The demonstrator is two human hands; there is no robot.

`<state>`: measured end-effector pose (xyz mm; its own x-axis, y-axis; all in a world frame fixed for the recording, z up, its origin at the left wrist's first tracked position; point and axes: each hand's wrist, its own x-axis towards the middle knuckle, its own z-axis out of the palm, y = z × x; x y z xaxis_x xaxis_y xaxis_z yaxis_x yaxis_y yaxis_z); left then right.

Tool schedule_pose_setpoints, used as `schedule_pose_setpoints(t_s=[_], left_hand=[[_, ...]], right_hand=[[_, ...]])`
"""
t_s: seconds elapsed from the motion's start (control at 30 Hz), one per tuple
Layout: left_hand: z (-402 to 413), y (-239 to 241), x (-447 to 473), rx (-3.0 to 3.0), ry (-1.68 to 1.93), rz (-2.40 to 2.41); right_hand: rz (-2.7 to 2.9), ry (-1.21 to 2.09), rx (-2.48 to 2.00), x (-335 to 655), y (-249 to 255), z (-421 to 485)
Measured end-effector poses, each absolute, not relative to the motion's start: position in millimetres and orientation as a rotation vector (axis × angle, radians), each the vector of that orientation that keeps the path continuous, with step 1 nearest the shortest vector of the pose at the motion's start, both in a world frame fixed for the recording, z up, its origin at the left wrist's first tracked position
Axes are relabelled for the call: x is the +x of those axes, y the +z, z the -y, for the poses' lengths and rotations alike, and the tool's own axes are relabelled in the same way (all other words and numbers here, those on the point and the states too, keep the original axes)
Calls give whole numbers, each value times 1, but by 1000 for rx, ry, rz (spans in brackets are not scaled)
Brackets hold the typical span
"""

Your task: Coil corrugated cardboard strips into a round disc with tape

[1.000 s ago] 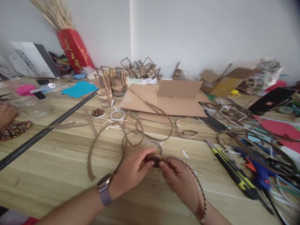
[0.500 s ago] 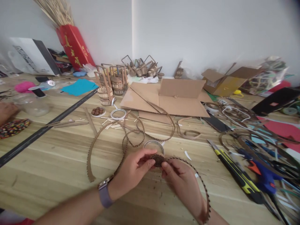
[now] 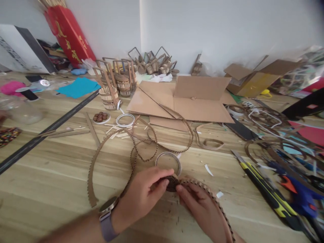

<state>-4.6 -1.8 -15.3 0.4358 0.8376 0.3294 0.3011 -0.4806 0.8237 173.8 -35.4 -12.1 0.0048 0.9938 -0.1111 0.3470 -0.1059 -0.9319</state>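
Both hands have dropped lower in the view since half a second ago, and the clutter at the back of the table (image 3: 50,175) now sits higher — your head tipped down a little. Your left hand (image 3: 141,199) pinches a small dark coil of corrugated cardboard (image 3: 172,182) between thumb and fingertips; grip narrow, closed on the coil. Your right hand (image 3: 202,209) meets it from the other side, fingertips touching the coil and pinching the toothed cardboard strip (image 3: 202,185) that runs from the coil and curves back over that wrist. The coil is held just above the table, right in front of a roll of tape (image 3: 168,162). A smartwatch (image 3: 107,211) sits on your left wrist.

Beyond the tape, more toothed strips (image 3: 144,148) loop across the wood. Flat cardboard sheets (image 3: 182,104) lie farther back, small slatted baskets (image 3: 116,86) to their left. A yellow-and-black utility knife (image 3: 263,185) lies to the right — well apart from your hands.
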Motion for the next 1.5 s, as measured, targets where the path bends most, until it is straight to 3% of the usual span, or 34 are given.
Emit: schedule_pose_setpoints(t_s=[0.43, 0.63, 0.97, 1.5], left_hand=[[-1, -22, -5, 1709, 863, -945], [-3, -14, -5, 1869, 880, -937], [-3, -12, -4, 2069, 837, -893], [-3, -14, -6, 1919, 862, -919]], right_hand=[[1358, 1115, -1624, 174, -1, 34], [1267, 1109, -1523, 179, -17, 33], [1633, 916, -1756, 180, -22, 35], [1653, 846, -1642, 184, -25, 34]])
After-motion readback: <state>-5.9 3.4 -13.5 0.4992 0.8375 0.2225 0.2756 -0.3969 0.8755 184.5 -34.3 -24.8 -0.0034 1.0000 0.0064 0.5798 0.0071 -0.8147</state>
